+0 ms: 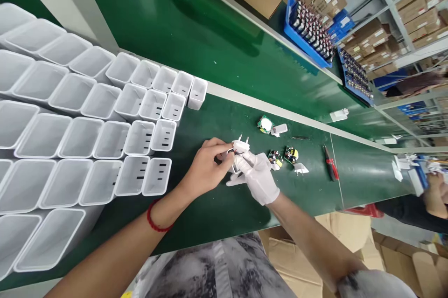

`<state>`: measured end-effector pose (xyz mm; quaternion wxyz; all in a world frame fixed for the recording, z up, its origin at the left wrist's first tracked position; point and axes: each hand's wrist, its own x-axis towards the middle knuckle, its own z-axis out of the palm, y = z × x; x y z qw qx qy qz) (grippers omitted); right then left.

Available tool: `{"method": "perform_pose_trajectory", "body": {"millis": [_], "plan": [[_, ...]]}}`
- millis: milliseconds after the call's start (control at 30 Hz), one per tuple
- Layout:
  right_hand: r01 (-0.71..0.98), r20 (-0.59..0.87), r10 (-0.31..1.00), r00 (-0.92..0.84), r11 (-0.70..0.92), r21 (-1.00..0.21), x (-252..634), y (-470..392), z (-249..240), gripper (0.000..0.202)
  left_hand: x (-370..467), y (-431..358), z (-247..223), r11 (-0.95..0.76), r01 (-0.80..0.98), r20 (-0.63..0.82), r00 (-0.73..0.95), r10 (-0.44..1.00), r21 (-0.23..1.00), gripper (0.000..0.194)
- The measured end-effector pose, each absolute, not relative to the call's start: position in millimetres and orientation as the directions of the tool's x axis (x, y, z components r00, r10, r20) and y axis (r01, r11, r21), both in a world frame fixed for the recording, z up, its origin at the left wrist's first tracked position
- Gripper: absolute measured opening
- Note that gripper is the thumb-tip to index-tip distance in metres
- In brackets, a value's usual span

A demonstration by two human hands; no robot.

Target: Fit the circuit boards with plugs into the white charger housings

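A white plug piece with two metal pins (241,145) is held between my two hands, low over the green bench. My left hand (210,165), bare with a red cord at the wrist, pinches it from the left. My right hand (261,181), in a white glove, has its fingers closed at the piece's near side. The fingers hide its lower part. Beyond my right hand lie circuit boards (291,154) with yellow parts, a board with a white disc (265,124), and loose white plug pieces (279,129).
Rows of white plastic housings (107,142), some slotted, fill the bench's left. Red-handled pliers (330,163) and a thin dark tool (300,138) lie to the right. A raised ledge holds a blue tray of parts (308,32). Another person's arm (434,195) shows at far right.
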<state>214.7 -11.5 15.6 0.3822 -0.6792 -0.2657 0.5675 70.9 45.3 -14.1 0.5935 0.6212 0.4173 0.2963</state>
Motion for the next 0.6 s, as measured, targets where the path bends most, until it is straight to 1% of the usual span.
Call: {"method": "perform_pose_trajectory", "body": {"millis": [100, 233, 367, 400, 433, 467, 500, 533, 567, 600], "plan": [[-0.09, -0.558, 0.786, 0.266, -0.557, -0.826, 210, -14, 8, 0.056, 72, 44, -14, 0.071, 0.168, -0.143, 0.469, 0.872, 0.983, 0.032], [-0.097, -0.516, 0.813, 0.27, -0.51, -0.855, 206, -15, -1, 0.053, 72, 45, -16, 0.059, 0.193, -0.145, 0.468, 0.871, 0.979, 0.031], [-0.168, -0.474, 0.84, 0.263, -0.444, -0.88, 212, -23, -3, 0.049, 71, 42, -22, -0.005, 0.199, -0.09, 0.461, 0.883, 0.98, 0.034], [-0.144, -0.443, 0.852, 0.279, -0.419, -0.897, 214, -27, -2, 0.05, 71, 41, -23, -0.021, 0.19, -0.068, 0.452, 0.89, 0.982, 0.035], [-0.068, -0.382, 0.873, 0.305, -0.38, -0.923, 216, -30, 0, 0.052, 72, 40, -25, -0.036, 0.18, -0.048, 0.445, 0.894, 0.983, 0.035], [0.065, -0.287, 0.902, 0.321, -0.324, -0.944, 218, -33, 1, 0.052, 72, 39, -26, -0.05, 0.173, -0.032, 0.439, 0.898, 0.984, 0.035], [0.242, -0.179, 0.935, 0.307, -0.259, -0.935, 218, -34, 3, 0.054, 73, 37, -28, -0.063, 0.17, -0.017, 0.433, 0.901, 0.983, 0.035], [0.425, -0.086, 0.959, 0.269, -0.198, -0.883, 218, -35, 4, 0.057, 74, 37, -29, -0.076, 0.169, -0.004, 0.426, 0.905, 0.983, 0.035], [0.577, -0.027, 0.973, 0.228, -0.158, -0.801, 217, -33, 4, 0.062, 73, 36, -29, -0.088, 0.164, 0.01, 0.421, 0.907, 0.983, 0.035], [0.674, -0.006, 0.979, 0.206, -0.146, -0.724, 217, -31, 5, 0.068, 73, 36, -29, -0.098, 0.156, 0.024, 0.417, 0.908, 0.983, 0.036]]}}
